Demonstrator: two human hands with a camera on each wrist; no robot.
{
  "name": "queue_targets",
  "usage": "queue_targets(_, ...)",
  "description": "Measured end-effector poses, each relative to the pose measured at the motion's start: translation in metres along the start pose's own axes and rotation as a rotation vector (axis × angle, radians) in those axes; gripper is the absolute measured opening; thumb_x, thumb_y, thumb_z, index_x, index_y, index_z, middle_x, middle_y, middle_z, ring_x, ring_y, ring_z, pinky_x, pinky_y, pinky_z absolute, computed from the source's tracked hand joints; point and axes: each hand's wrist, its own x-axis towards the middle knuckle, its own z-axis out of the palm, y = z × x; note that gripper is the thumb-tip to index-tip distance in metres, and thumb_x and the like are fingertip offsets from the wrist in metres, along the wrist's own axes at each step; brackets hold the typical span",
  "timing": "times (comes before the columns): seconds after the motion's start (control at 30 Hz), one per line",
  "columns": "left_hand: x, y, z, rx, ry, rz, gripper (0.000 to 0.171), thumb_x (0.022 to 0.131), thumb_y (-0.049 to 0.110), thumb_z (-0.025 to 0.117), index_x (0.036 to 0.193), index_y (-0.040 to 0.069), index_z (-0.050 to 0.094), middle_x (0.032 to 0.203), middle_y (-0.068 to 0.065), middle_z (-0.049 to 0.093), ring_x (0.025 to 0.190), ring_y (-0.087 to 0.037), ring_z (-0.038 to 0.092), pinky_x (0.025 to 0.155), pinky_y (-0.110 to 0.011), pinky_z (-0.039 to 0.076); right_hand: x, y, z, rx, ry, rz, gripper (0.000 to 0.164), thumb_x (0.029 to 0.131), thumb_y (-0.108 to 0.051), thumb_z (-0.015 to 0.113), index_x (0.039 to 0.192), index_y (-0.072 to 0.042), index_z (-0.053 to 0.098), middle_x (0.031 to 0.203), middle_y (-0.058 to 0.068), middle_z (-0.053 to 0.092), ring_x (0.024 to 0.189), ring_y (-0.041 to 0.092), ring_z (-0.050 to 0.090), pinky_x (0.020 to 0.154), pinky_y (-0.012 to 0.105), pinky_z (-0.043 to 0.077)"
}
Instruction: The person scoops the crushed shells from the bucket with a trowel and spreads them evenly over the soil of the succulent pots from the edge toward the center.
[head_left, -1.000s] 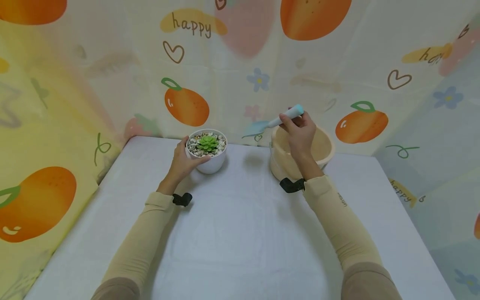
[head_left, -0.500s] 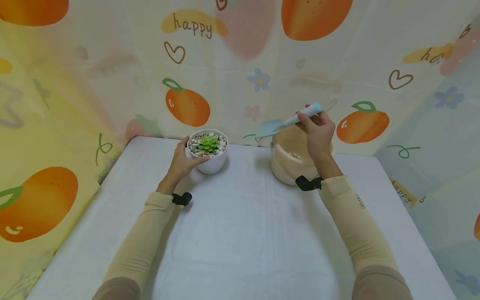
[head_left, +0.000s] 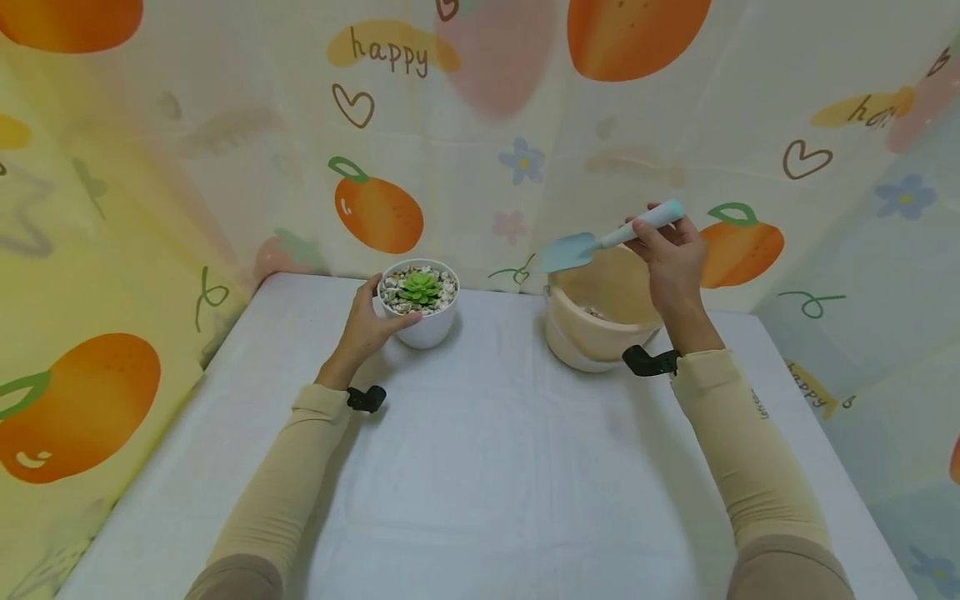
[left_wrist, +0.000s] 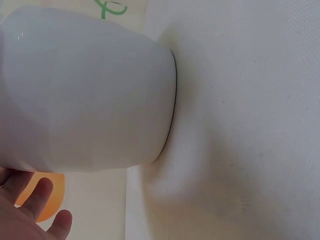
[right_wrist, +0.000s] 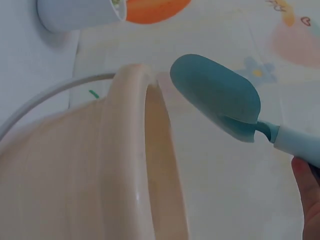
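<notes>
My left hand (head_left: 365,332) grips a white flowerpot (head_left: 429,330) at its left side, thumb along the front of the rim. A green succulent (head_left: 421,288) sits among pebbles in it. In the left wrist view the pot (left_wrist: 90,95) stands upright on the table, some fingertips (left_wrist: 61,224) spread beside its wall. My right hand (head_left: 677,271) holds a light-blue garden trowel (head_left: 572,252) by its handle, blade pointing left over the far rim of a beige bucket (head_left: 581,335). The right wrist view shows the trowel blade (right_wrist: 215,95) apart from the bucket's rim.
A few pebbles (head_left: 595,313) show inside the bucket, whose grey handle (right_wrist: 55,92) hangs down its side. The white-covered table (head_left: 465,467) ends at a printed cloth backdrop (head_left: 465,150) behind pot and bucket. A pale side cloth (head_left: 75,275) stands on the left.
My right hand has moved to the right with the trowel, its blade passing from between pot and bucket to over the bucket's rim. The left hand and the pot have stayed put.
</notes>
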Motion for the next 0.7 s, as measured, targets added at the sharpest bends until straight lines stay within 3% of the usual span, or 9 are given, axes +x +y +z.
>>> queue_targets(0.7, 0.002, -0.005, 0.001, -0.010, 0.005, -0.007, 0.116, 0.074, 0.050, 0.081, 0.156, 0.007, 0.012, 0.159, -0.018, 0.021, 0.148, -0.033, 0.021, 0.120, -0.054, 0.019, 0.010, -0.005, -0.031, 0.013, -0.012, 0.010, 0.021, 0.080, 0.006, 0.073, 0.100, 0.000, 0.067, 0.082, 0.010, 0.073, 0.075, 0.021, 0.074, 0.072, 0.032, 0.059)
